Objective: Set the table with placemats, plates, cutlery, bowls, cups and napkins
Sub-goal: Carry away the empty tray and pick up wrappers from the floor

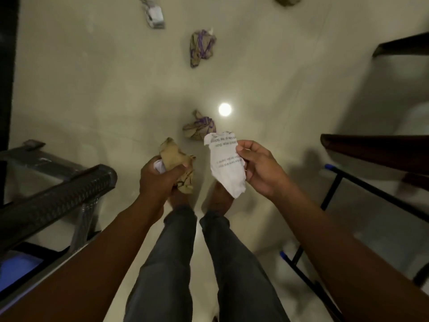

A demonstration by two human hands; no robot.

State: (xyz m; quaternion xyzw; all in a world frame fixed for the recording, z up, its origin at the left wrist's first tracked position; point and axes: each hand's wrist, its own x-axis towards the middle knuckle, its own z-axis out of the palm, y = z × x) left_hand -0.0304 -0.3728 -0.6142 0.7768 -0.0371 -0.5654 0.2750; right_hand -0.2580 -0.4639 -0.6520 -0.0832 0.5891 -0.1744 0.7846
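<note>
I stand looking down at a pale tiled floor. My left hand (160, 176) grips a crumpled brown paper wad (177, 159) with a bit of white paper tucked beside it. My right hand (260, 168) pinches a torn white paper sheet (226, 163) with printed text by its right edge. Both hands hover above my feet, about level with each other. No placemats, plates, cutlery, bowls or cups appear in view.
More crumpled paper lies on the floor: a brown and purple wad (199, 127) just ahead, another (202, 46) farther off, a white and grey one (154, 13) beyond. A dark woven chair (58, 196) stands at left. A dark table edge (376, 149) with black metal legs (332, 189) is at right.
</note>
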